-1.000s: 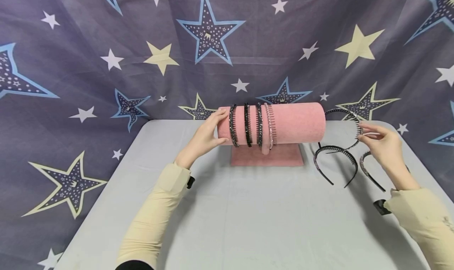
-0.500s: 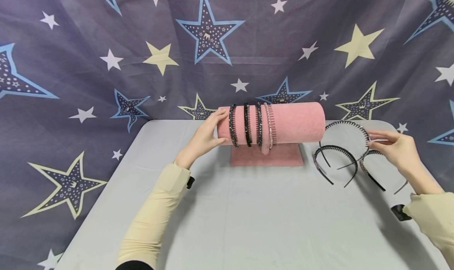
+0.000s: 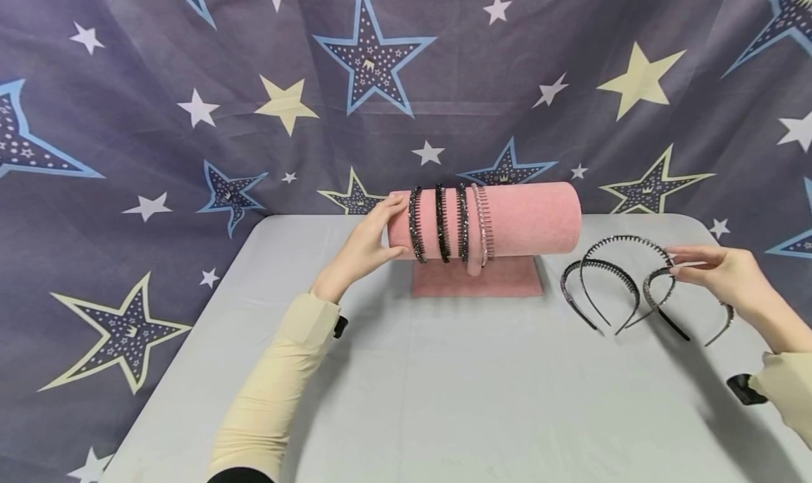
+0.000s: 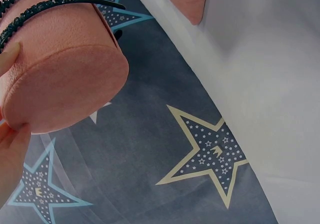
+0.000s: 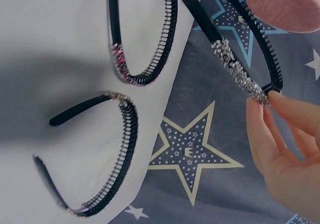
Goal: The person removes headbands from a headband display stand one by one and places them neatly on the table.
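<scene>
Headband [image 5: 200,16] | silver decoration [image 5: 240,76] — clear at right wrist | indistinct from head

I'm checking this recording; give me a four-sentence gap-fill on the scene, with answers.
The left grip holds a roll coloured ____.
On that roll sit ____ dark headbands.
Besides the headband in the right grip, there are ____ loose headbands on the table.
The curtain behind is printed with ____.

Missing words: pink; three; two; stars.
</scene>
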A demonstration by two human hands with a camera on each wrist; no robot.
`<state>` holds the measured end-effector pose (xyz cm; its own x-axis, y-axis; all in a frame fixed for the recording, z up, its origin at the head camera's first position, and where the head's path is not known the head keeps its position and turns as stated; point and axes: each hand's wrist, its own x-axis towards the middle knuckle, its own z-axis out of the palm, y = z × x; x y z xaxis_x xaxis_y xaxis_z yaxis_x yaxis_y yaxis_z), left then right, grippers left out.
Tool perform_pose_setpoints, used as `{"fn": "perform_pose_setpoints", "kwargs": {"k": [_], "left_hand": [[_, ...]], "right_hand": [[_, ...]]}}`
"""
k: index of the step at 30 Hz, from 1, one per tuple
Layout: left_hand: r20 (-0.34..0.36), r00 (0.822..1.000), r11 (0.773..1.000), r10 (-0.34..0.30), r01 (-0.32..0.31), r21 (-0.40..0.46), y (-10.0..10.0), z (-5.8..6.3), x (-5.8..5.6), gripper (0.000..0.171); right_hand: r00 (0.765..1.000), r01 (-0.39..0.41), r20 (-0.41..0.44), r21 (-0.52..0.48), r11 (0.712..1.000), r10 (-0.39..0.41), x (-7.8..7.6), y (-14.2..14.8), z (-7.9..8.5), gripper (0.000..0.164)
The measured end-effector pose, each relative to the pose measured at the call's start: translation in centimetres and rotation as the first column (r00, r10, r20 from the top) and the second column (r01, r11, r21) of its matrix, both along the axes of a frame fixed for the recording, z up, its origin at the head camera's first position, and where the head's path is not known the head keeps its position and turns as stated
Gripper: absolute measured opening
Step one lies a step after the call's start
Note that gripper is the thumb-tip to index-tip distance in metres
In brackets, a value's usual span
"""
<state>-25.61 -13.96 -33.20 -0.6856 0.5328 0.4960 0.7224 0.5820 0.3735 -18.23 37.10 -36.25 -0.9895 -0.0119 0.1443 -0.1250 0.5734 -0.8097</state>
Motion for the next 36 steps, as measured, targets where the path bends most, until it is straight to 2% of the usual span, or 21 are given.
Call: {"fn": "perform_pose_setpoints", "kwargs": {"k": [7,11,17,27,32,36], "left_hand": [[0.003,1.0,1.0,0.0,0.0,-0.001,-0.1,-0.1,0.0,0.069],[0.001,1.0,1.0,-0.003,0.003,-0.002,0.0,-0.1,-0.1,0.069],[0.005,1.0,1.0,-0.003,0.003,0.001,0.0,-0.1,-0.1,0.069],[0.008,1.0,1.0,0.001,-0.001,0.0,0.0,0.0,0.0,0.069],[0.004,1.0,1.0,-0.003,0.003,-0.001,0.0,-0.1,0.0,0.07],[0.0,1.0,1.0,-0.005,0.005,-0.002,0.0,0.0,0.0,0.07]], "right_hand": [[0.996,-0.064,0.066,-0.041,0.997,0.067,0.3,1.2,-0.6,0.031],[0.983,-0.122,0.124,-0.101,0.987,0.134,0.6,1.9,-1.2,0.032],[0.963,-0.182,0.163,-0.183,0.966,0.212,1.0,2.5,-2.1,0.037],[0.936,-0.255,0.206,-0.158,0.954,0.285,1.8,2.8,-3.6,0.039],[0.911,-0.301,0.237,-0.178,0.937,0.338,2.4,2.7,-4.5,0.042],[0.872,-0.376,0.234,-0.243,0.894,0.43,2.7,2.5,-5.1,0.047]]}}
